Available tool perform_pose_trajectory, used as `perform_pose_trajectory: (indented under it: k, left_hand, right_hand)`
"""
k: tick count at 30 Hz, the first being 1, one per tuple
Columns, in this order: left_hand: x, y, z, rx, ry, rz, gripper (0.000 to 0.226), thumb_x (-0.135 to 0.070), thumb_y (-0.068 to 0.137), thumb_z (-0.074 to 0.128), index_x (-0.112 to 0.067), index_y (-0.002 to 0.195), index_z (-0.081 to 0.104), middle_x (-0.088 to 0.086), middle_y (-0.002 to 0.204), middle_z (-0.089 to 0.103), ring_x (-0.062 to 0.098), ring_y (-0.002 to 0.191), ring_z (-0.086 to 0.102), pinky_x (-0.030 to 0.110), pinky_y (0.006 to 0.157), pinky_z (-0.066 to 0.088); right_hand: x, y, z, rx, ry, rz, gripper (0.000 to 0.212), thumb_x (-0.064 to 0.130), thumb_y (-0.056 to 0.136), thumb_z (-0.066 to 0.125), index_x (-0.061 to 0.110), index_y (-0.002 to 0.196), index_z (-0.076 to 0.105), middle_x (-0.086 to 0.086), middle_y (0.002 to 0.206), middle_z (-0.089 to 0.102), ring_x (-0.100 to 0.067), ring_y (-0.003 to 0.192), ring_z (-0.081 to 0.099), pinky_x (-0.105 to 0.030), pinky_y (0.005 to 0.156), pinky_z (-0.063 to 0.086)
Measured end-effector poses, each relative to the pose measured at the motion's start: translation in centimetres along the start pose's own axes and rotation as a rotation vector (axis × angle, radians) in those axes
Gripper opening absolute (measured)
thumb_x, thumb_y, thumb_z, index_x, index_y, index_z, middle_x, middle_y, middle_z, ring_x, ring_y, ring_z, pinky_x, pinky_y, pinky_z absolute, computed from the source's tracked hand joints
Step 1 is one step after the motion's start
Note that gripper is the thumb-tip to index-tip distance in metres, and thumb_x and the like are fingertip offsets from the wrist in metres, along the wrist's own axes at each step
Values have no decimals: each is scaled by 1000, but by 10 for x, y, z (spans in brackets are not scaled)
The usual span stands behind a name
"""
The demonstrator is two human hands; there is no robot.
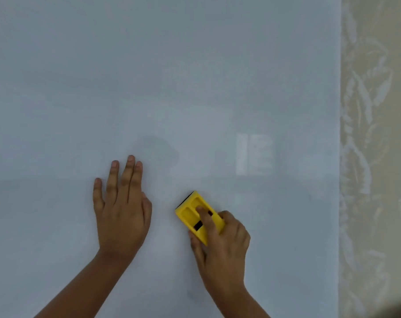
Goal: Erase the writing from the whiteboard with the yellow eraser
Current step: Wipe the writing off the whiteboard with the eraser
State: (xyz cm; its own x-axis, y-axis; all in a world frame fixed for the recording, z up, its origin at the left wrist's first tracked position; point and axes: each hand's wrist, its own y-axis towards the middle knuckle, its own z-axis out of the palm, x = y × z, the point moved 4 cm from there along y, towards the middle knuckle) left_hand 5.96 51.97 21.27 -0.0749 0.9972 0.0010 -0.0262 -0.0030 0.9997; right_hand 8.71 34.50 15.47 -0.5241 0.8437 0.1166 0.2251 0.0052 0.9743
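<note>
Risk: no writing shows on the whiteboard, only a faint grey smudge above the hands; a pass with a tilted pad could smear it rather than lift it. The left hand lies flat, fingers released, bracing the board; if it lifts, the board may shift. The yellow eraser sits low on the board, right of centre, right hand fingers clenched around it. Long axis runs diagonally, free end pointing up-left.
</note>
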Motion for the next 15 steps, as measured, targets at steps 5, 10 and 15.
perform_pose_trajectory:
  k: [5,10,15]
  left_hand:
    - [1,-1,2,17,11,5,50,-15,95,32,-6,144,34,12,151,33,30,141,25,52,113,16]
    - [1,-3,2,39,32,15,51,-19,95,33,-6,144,32,13,152,32,31,142,22,51,113,13]
    - [1,-3,3,56,37,38,52,-21,95,34,-6,144,32,14,152,31,33,142,20,51,114,11]
  right_hand:
    - [23,-112,23,258,61,-91,38,58,66,50,49,103,51,-2,102,43,-20,85,45,-32,74,34]
    - [-34,-134,9,218,-39,-116,31,53,82,38,46,110,49,-2,108,45,-20,89,46,-33,74,33]
    - [-111,-99,-23,138,-158,180,37,45,87,42,33,121,50,-14,115,61,-36,96,54,-46,79,45]
